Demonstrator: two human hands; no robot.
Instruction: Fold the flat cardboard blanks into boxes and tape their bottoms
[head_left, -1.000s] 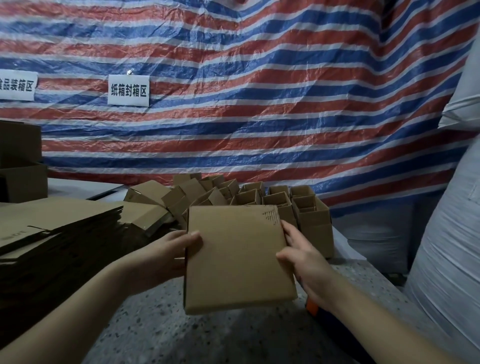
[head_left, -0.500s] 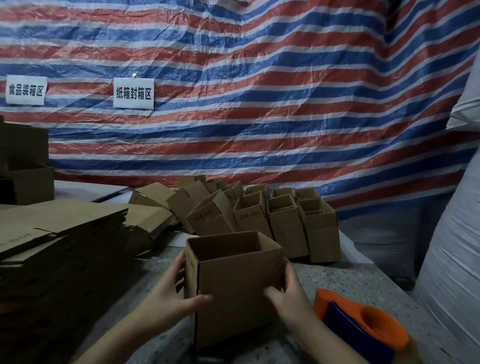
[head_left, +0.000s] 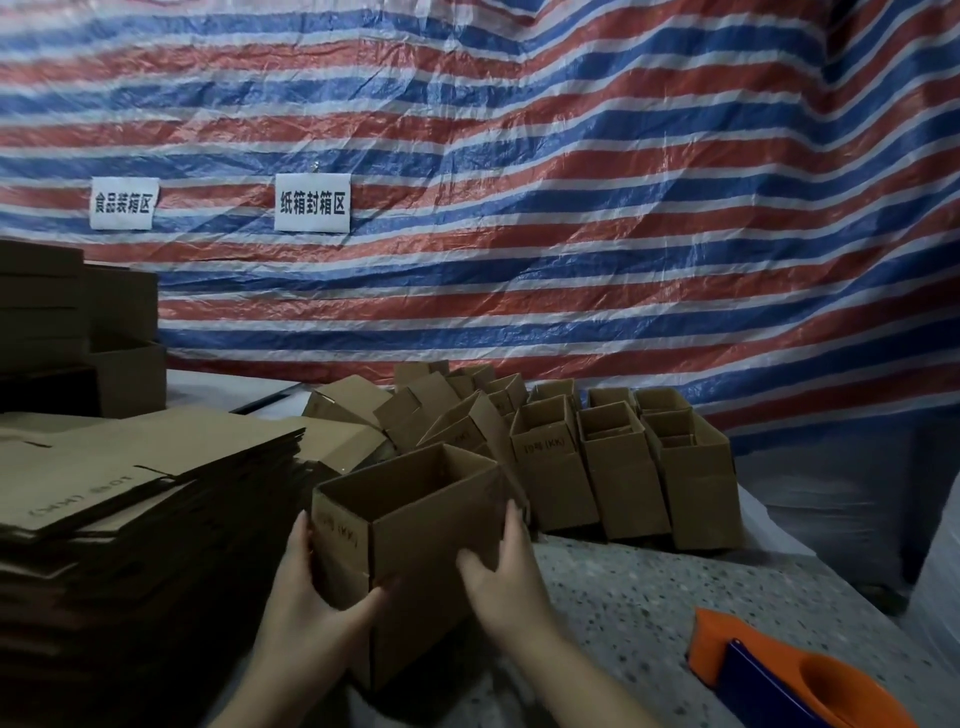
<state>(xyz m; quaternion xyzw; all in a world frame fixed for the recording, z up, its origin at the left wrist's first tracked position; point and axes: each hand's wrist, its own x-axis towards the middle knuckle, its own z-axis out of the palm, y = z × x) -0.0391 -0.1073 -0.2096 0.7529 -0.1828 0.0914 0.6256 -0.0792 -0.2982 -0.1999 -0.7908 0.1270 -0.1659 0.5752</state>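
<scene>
A small open-topped cardboard box (head_left: 415, 540) stood upright near the front of the speckled table (head_left: 639, 597), held between both hands. The left hand (head_left: 311, 608) cupped its left corner, fingers up the side panel and thumb wrapped across the front face low down. The right hand (head_left: 506, 577) clasped the right side, thumb on the front face and fingers around the far edge. The hands were apart, each gripping the box from its own side. Dark print on the box's left panel ran sideways and ended in "(KK)"; the number before it was too blurred to read.

To the left lay a tall stack of flat cardboard blanks (head_left: 135, 519), the top sheet printed upside down with "(KK)" and a number that could not be made out surely. Behind the held box sat a cluster of folded boxes (head_left: 613, 467), some upright in a row with open tops, others tipped over to the left; one upright box read roughly "10号 (KK)". An orange and blue tape dispenser (head_left: 789, 675) lay at the lower right of the table.

A red, white and blue striped tarpaulin (head_left: 571, 208) hung behind. Two white paper signs were fixed to it: the left sign (head_left: 123, 202) read "食品装箱区" and the right sign (head_left: 312, 202) read "纸箱封箱区". Larger dark cartons (head_left: 78, 332) were stacked at the far left.
</scene>
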